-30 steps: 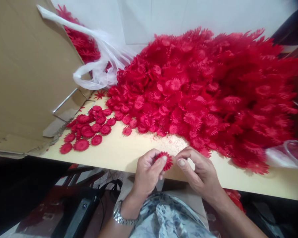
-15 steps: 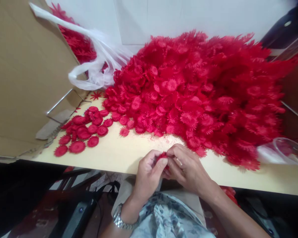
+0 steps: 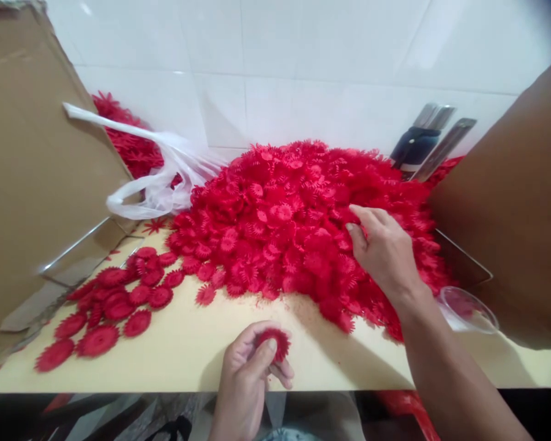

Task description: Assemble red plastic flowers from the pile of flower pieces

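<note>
Small craft workshop, as shown by your tabletop [image 3: 174,352], heaped with red flower-shaped pieces [image 3: 275,233] between cardboard boxes [image 3: 41,165].

Dark flask [image 3: 412,148] before white tiled wall [image 3: 303,43], metal strip [image 3: 446,149] beside it; brown cardboard [image 3: 518,202] nearby

The left hand [image 3: 245,373] is curling low in the view, its thumb [image 3: 258,360] pressing forward in a pinch above bent fingers. The right hand [image 3: 386,248] is hanging farther forward, back upward, thumb and index fingertip parting slightly; the bare right forearm [image 3: 450,361] is slanting toward the lower right.
</note>
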A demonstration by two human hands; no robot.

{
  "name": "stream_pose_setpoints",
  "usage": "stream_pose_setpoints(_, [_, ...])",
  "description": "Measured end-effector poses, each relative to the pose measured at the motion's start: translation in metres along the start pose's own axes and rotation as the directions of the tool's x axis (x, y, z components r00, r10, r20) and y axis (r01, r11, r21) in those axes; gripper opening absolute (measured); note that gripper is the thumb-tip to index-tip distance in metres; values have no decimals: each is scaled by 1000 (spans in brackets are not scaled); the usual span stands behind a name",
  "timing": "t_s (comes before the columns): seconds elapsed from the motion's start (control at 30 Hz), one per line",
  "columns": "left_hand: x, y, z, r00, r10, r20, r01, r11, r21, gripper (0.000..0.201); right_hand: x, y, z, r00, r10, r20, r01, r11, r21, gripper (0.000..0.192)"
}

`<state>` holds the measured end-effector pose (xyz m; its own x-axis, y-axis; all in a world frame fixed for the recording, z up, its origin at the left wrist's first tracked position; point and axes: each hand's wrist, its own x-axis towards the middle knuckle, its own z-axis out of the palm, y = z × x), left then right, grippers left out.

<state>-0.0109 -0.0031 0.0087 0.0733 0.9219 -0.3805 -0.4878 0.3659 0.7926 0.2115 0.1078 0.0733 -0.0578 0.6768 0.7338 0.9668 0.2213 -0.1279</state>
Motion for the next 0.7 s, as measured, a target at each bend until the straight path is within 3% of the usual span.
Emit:
stream_pose_setpoints(0.1, [3, 1, 1, 1000, -9, -17, 9, 1000, -7, 29, -13, -13, -4, 999, -13, 49, 8, 994, 111, 24])
stream_pose_setpoints(0.2, [6, -2, 1, 999, -15, -51, 16, 1000, 20, 33, -43, -44, -11, 976, -40, 215, -59, 898, 437, 20])
stream_pose_setpoints(0.27, [8, -4, 2, 998, -15, -66, 18, 999, 49, 35, -64, -67, -13, 896, -105, 432, -191, 786, 587, 13])
stream_pose_setpoints(0.33, [11, -7, 2, 998, 14, -69, -9, 997, 73, 35, -80, -85, -12, 789, -116, 603, -373, 691, 620, 11])
stream_pose_setpoints(0.4, [13, -10, 2, 997, 52, -60, -47, 995, 82, 35, -90, -97, -9, 681, -112, 724, -538, 593, 598, 20])
stream_pose_setpoints(0.47, [15, -13, 0, 996, 74, -47, -70, 993, 92, 36, -94, -101, -6, 612, -122, 781, -625, 530, 573, 22])
stream_pose_setpoints(0.53, [15, -15, -2, 994, 101, -27, -98, 989, 106, 36, -95, -100, -3, 617, -123, 778, -617, 539, 574, 19])
stream_pose_setpoints(0.7, [11, -20, -8, 987, 98, 130, -114, 986, 125, 25, -97, -93, 1, 717, -157, 679, -435, 661, 612, 10])
